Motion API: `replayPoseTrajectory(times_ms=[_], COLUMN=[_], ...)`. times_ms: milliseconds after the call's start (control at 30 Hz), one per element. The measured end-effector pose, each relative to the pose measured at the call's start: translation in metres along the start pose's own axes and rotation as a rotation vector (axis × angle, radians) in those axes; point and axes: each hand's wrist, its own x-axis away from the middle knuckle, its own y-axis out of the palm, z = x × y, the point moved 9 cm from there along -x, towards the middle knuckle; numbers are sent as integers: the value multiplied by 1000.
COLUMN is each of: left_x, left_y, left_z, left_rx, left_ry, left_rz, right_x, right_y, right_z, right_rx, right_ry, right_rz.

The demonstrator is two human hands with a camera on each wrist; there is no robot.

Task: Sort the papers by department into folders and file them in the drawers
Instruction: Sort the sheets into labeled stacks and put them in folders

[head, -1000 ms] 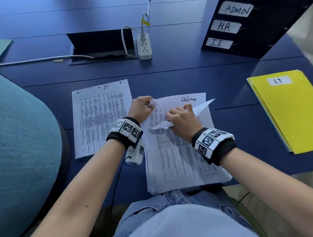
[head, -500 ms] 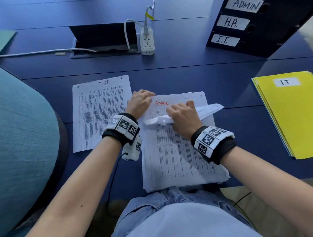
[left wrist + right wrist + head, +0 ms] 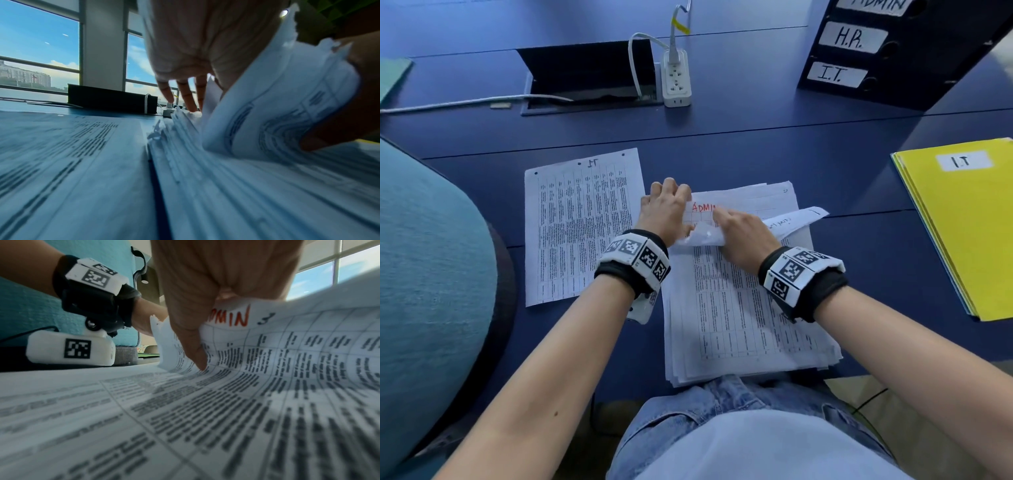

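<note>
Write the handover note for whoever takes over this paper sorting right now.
Left hand: fingers resting on the far left corner of the paper stack.
Right hand: grips the lifted, curled-back sheets; the page exposed under them reads ADMIN in red.
Done: one sheet marked IT lies left of the stack.
Left: sort the rest of the stack, fill the folders, including the yellow IT folder at right, and file them in the drawers labelled H.R. and I.T.
</note>
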Motion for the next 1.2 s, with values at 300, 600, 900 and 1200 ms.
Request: replayPoseTrajectory(times_ms=[300,600,900,1200], left_x=[0,-12,3,6], left_y=[-5,1,-19,-20], left_z=[0,-23,-14,-8], left_rx=[498,282,264,508], left_ry=[82,-48,115,161], left_rz=[23,32,239,190], right_x=[-1,20,18,-2], right_y=[0,7,11,-25], right_z=[14,-17,-19,2], right_rx=[173,399,328,171], right_ry=[131,-16,-12,111], right_rz=[8,-38,-111,105])
